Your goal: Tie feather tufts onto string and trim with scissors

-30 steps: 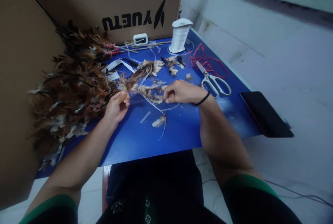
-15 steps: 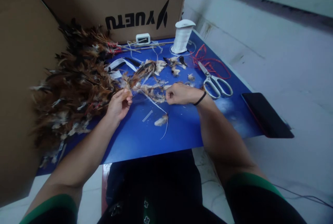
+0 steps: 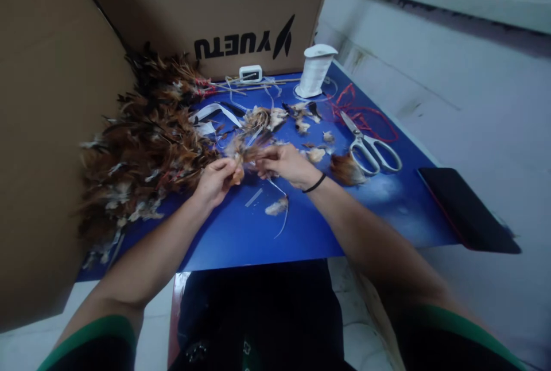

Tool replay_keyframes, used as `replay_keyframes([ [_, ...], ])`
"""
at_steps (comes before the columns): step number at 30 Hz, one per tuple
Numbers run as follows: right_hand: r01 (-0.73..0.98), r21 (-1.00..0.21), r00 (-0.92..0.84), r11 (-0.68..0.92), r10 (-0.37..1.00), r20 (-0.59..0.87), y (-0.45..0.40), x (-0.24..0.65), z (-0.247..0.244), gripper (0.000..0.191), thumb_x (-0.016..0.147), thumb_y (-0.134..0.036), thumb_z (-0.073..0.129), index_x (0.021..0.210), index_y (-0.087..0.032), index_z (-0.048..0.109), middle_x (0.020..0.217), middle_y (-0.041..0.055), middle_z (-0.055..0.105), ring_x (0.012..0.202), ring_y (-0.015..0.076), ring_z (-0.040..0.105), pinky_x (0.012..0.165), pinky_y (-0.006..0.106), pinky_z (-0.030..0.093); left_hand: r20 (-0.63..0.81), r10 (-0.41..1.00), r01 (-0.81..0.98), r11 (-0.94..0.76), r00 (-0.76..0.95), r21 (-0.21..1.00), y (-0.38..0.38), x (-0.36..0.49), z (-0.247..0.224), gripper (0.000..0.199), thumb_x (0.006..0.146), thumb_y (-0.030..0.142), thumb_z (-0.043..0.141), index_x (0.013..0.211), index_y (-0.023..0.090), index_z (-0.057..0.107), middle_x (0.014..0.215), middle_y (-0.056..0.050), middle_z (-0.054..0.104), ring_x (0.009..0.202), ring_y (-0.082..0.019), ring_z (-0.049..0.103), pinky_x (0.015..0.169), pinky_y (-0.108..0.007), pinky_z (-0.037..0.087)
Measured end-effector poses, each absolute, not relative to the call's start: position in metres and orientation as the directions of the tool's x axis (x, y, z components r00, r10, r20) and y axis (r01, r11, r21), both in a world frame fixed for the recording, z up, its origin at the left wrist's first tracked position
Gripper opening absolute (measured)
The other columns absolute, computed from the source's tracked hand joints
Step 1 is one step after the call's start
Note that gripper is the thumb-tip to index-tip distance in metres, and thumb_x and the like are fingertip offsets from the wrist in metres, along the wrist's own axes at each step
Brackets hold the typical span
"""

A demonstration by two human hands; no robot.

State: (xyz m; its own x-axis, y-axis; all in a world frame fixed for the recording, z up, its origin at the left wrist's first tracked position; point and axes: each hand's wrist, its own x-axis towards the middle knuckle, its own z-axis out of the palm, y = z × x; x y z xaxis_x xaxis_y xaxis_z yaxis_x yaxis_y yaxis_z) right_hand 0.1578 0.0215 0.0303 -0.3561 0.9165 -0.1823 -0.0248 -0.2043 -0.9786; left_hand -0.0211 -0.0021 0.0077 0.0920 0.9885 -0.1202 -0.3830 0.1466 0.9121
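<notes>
A small tuft of brown feathers (image 3: 241,151) is pinched at its lower end in my left hand (image 3: 218,178), in the middle of the blue tabletop. My right hand (image 3: 282,163), with a dark band on the wrist, is closed at the tuft's right side, its fingers on the feather tips. Both hands are close together. Behind them lies a loose bundle of feathers (image 3: 262,118). Below my right hand a pale fluffy feather (image 3: 276,207) lies beside a thin white string (image 3: 284,223). A large pile of brown feather bunches (image 3: 146,141) spreads out left of my left hand.
Scissors (image 3: 371,150) lie at the right beside a brown feather clump (image 3: 345,170) and tangled red string (image 3: 357,112). A white spool (image 3: 316,71) stands at the back near a small white device (image 3: 250,74). A black phone (image 3: 467,207) overhangs the right edge. Cardboard boxes (image 3: 241,3) wall the back and left.
My hands have come together; the right moved left to the feather tuft, which now shows raised in my left hand. The brown clump by the scissors is uncovered. The view has shifted slightly.
</notes>
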Motion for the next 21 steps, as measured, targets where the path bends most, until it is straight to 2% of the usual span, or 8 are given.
replay_keyframes([
  [5,-0.184,-0.964,-0.4,-0.19,0.911,-0.103,0.017,0.146,0.022,0.032,0.062,-0.033,0.079,0.068,-0.017,0.052,0.052,-0.0059,0.054,0.043,0.0065,0.048,0.041,0.02,0.04,-0.064,0.973,-0.278,0.126,0.221,0.952,-0.009,-0.018,0.006,0.032,0.062,0.038,0.081,0.057,0.011,0.064,0.047,-0.002,0.056,0.041,-0.009,0.05,0.041,-0.02,0.039],
  [10,-0.149,-0.982,-0.417,-0.118,0.908,-0.046,0.016,0.145,0.018,0.035,0.066,-0.044,0.073,0.069,-0.019,0.048,0.055,-0.0062,0.051,0.044,0.0065,0.044,0.043,0.021,0.036,-0.065,0.972,-0.206,0.113,0.225,0.972,-0.01,-0.018,0.005,0.031,0.063,0.036,0.081,0.058,0.01,0.065,0.051,-0.004,0.06,0.044,-0.009,0.053,0.049,-0.022,0.044],
  [13,-0.082,-0.996,-0.445,-0.025,0.896,0.014,0.015,0.147,0.018,0.035,0.063,-0.043,0.075,0.069,-0.018,0.051,0.058,-0.0048,0.052,0.046,0.0069,0.043,0.044,0.022,0.036,-0.091,0.968,-0.194,0.138,0.233,0.971,-0.009,-0.018,0.004,0.031,0.063,0.037,0.081,0.06,0.01,0.067,0.049,-0.003,0.059,0.043,-0.009,0.052,0.048,-0.022,0.044],
  [16,0.008,-0.997,-0.458,0.072,0.887,0.06,0.015,0.149,0.018,0.03,0.064,-0.039,0.073,0.068,-0.018,0.052,0.063,-0.0022,0.056,0.051,0.0092,0.048,0.047,0.022,0.039,-0.101,0.967,-0.2,0.149,0.232,0.968,-0.009,-0.018,0.003,0.031,0.062,0.037,0.081,0.06,0.01,0.067,0.049,-0.003,0.06,0.042,-0.009,0.052,0.046,-0.022,0.043],
  [21,0.181,-0.904,-0.467,0.387,0.843,0.267,0.02,0.155,0.016,0.01,0.068,-0.024,0.064,0.068,-0.017,0.057,0.072,0.003,0.063,0.066,0.0143,0.057,0.063,0.027,0.046,-0.117,0.968,-0.208,0.164,0.22,0.964,-0.008,-0.019,0.002,0.032,0.059,0.037,0.082,0.061,0.009,0.068,0.051,-0.004,0.061,0.041,-0.008,0.051,0.044,-0.021,0.043],
])
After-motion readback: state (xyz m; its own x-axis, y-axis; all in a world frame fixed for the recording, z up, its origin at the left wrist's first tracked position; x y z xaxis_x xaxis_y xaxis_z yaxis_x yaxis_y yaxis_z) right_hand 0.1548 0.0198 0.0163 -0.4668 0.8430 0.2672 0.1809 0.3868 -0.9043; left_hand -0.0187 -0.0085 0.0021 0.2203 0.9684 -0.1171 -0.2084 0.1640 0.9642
